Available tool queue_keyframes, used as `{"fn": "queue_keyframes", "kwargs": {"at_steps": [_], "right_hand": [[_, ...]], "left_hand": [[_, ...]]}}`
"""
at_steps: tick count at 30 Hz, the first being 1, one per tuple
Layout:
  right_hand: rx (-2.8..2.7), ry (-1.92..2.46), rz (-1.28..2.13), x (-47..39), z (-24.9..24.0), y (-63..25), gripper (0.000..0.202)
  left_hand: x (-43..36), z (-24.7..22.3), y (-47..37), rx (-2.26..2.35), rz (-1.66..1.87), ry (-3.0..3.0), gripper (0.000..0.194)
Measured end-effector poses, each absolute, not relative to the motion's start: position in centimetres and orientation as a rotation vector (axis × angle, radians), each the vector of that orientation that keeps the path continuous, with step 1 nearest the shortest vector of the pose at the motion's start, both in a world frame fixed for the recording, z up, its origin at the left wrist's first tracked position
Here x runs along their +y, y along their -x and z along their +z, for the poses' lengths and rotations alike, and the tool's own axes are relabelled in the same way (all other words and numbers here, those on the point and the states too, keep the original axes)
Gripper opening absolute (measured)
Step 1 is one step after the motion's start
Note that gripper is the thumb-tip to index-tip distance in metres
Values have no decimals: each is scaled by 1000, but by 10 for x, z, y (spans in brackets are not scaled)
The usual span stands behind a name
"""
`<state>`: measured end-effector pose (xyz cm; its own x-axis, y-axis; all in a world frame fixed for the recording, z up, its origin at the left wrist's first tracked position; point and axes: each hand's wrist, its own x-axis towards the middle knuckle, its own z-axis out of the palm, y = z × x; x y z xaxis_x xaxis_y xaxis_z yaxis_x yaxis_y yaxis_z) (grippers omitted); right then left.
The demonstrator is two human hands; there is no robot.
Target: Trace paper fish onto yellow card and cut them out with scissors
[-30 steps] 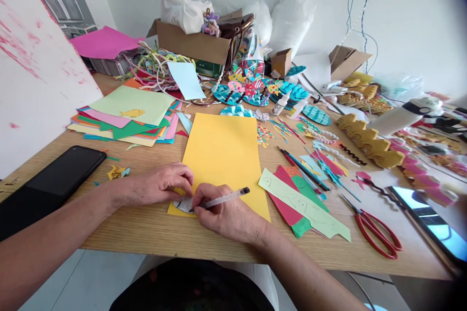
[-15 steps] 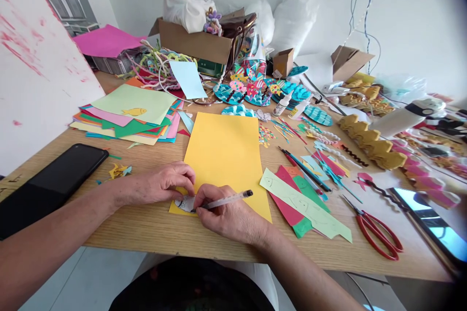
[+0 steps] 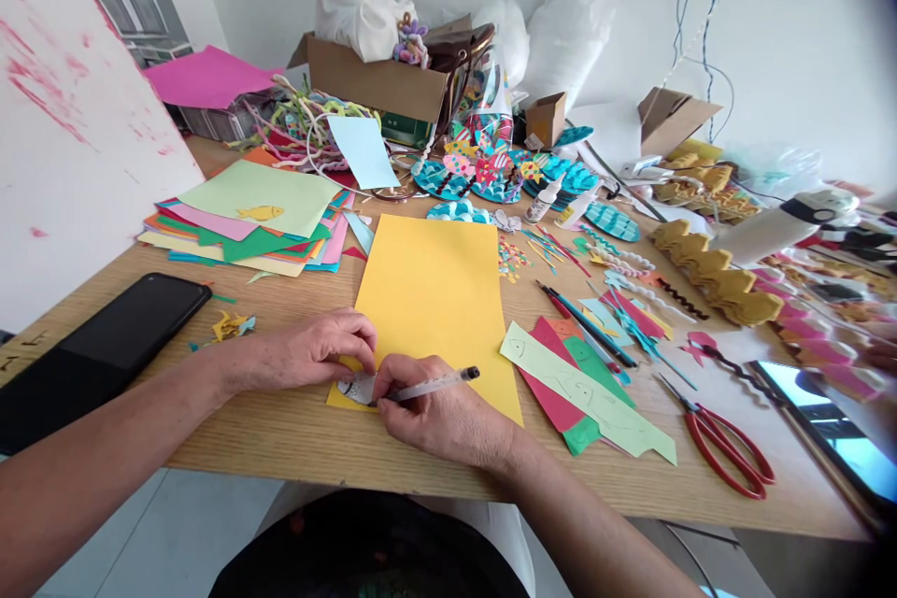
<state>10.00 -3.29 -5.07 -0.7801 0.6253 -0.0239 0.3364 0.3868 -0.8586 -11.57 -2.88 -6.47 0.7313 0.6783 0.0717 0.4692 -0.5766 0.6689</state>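
Table [image 3: 266, 448]: here it is, wood-topped and crowded with craft bits, running right up to the person's lap.
Cardboard box [image 3: 378, 89]: at the back, with a white bag bulging over its top.
Yellow sheet [image 3: 434, 290]: flat in the middle, near edge by the table's front, both hands working over its lower part.
Paper stack [image 3: 259, 192]: off to the left, many colours, with a small yellow fish [image 3: 261, 212] on the pale green top sheet.
Phone [image 3: 126, 336]: dark-screened, lying by the left forearm.
Right hand [image 3: 434, 406]: in close, thumb and fingers pinching the pen low down.
Left hand [image 3: 326, 350]: fingers bent and a little apart, tips down at the cutout, closed round nothing.
Pale green strip [image 3: 589, 391]: right of the yellow sheet, fish outlines drawn on it, lying across red and green scraps.
Scissors [image 3: 729, 448]: red-handled, right of that strip, out of both hands.
Pen [image 3: 445, 381]: clear-barrelled, slanting, its low end right at the cutout.
Cutout [image 3: 359, 389]: small, pale, dark-marked, on the yellow sheet's near left corner, partly hidden between the hands.
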Motion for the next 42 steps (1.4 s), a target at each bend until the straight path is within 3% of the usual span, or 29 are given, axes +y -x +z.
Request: {"fn": "queue_keyframes", "kwargs": {"at_steps": [42], "right_hand": [[-2324,853,1311,-33,-56,-100,14]], "left_hand": [[-29,-71,118,837,429,-2329,18]]}}
